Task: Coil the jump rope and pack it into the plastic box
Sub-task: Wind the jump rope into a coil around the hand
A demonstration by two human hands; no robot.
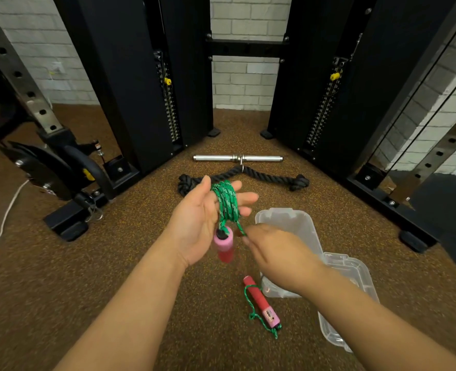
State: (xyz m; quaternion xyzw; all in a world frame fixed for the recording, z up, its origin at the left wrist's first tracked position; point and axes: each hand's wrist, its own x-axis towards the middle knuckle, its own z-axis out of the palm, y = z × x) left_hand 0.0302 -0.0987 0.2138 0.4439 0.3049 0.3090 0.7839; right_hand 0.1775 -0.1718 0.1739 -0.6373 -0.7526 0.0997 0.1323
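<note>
The green jump rope [226, 202] is wound in several turns around the fingers of my left hand [202, 218], which is held palm up above the floor. One pink and red handle [223, 246] hangs from the coil below that palm. My right hand [277, 253] is blurred and pinches the loose rope strand just under the coil. The other red and pink handle [261, 302] lies on the floor with a short tail of rope beside it. The clear plastic box [288, 223] sits open on the floor behind my right hand, its lid [347, 298] lying to the right.
A chrome bar [237, 158] and a black rope attachment [296, 182] lie on the brown speckled floor ahead. Black weight-stack towers [146, 89] stand left and right, with a rack base [69, 223] at the left and a white cord [4, 218] on the floor.
</note>
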